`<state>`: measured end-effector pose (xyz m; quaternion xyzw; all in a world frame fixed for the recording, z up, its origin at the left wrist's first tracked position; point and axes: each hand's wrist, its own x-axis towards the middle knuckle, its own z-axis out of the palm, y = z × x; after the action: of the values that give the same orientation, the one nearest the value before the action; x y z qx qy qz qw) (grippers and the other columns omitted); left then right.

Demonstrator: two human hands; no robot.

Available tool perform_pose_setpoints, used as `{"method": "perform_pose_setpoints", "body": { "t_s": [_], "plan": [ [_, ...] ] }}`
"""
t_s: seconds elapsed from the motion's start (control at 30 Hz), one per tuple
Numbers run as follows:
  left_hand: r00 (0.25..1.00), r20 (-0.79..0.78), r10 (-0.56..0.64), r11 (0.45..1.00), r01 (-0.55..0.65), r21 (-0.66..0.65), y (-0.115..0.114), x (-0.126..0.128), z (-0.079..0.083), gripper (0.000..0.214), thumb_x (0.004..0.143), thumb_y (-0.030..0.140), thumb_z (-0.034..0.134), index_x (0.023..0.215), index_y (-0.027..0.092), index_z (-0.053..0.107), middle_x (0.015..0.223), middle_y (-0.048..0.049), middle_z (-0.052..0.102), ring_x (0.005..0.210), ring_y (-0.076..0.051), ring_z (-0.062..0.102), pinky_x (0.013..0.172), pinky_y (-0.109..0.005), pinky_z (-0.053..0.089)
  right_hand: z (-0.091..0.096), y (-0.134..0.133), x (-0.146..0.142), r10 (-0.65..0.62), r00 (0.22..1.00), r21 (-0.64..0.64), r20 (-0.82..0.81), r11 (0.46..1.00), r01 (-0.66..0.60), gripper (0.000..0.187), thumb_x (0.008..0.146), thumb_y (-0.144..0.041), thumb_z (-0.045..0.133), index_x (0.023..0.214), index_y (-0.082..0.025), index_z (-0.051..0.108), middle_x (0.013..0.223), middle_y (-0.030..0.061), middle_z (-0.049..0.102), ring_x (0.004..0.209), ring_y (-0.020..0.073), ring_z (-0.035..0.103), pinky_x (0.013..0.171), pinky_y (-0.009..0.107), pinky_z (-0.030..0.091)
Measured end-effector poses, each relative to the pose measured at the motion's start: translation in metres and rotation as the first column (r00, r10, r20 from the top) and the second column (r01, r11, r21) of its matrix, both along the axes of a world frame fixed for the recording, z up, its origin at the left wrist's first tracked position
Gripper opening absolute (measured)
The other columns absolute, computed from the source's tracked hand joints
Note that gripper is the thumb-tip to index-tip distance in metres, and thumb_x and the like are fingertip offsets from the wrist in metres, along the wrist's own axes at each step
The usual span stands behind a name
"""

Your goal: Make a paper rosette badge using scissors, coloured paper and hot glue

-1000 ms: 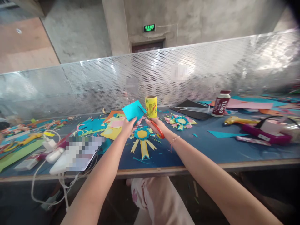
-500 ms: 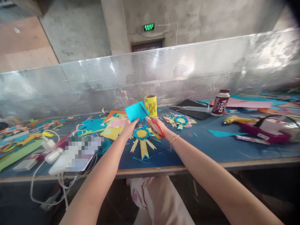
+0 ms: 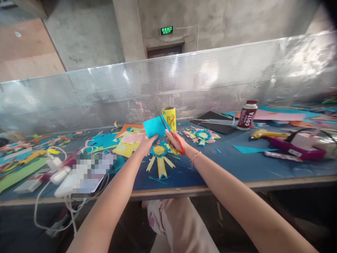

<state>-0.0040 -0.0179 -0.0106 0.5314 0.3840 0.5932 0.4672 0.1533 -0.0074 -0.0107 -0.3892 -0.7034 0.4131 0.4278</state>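
My left hand (image 3: 149,141) is closed on the lower edge of a piece of blue paper (image 3: 153,127), held up above the table. In my right hand (image 3: 172,140) is a pair of scissors with red-orange handles (image 3: 181,143); the blades lie along the paper's right edge. Whether they are cutting into it I cannot tell. Just under my hands a blue and yellow paper rosette (image 3: 159,150) with ribbon tails lies on the table. A yellow roll (image 3: 170,117) stands upright behind the paper, partly hidden.
A second rosette (image 3: 202,135) lies to the right, near a brown COSTA bottle (image 3: 246,115). A yellow glue gun (image 3: 264,134) and a purple case (image 3: 297,148) are farther right. Left are blue paper scraps (image 3: 104,141), a phone (image 3: 98,175) and white cables (image 3: 39,211).
The blue paper has shifted slightly right and its tilt has changed. The scissors have turned a little with it, and both hands keep their hold.
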Motion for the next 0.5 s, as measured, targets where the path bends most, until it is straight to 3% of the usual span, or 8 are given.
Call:
{"method": "perform_pose_setpoints", "body": {
  "t_s": [0.23,0.5],
  "plan": [
    [1.0,0.001,0.01,1.0,-0.01,-0.006,0.0001,0.0008,0.0007,0.033,0.058,0.035,0.074,0.074,0.017,0.052,0.057,0.0036,0.054,0.044,-0.008,0.046,0.044,-0.021,0.035,0.0083,-0.0056,0.0037,-0.096,0.99,0.049,0.107,0.995,0.091,0.049,0.084,-0.066,0.035,0.066,-0.021,0.04,0.046,-0.0028,0.041,0.041,0.0095,0.039,0.041,0.023,0.034],
    [1.0,0.001,0.019,1.0,-0.019,-0.006,-0.0002,0.0004,0.0019,0.031,0.058,0.033,0.074,0.071,0.017,0.051,0.055,0.0034,0.053,0.044,-0.009,0.047,0.044,-0.022,0.035,0.0002,0.0,-0.0019,-0.028,1.0,-0.052,-0.013,0.998,0.028,0.051,0.079,-0.072,0.035,0.069,-0.022,0.039,0.051,-0.0046,0.041,0.037,0.0083,0.038,0.037,0.023,0.035]
  ]
}}
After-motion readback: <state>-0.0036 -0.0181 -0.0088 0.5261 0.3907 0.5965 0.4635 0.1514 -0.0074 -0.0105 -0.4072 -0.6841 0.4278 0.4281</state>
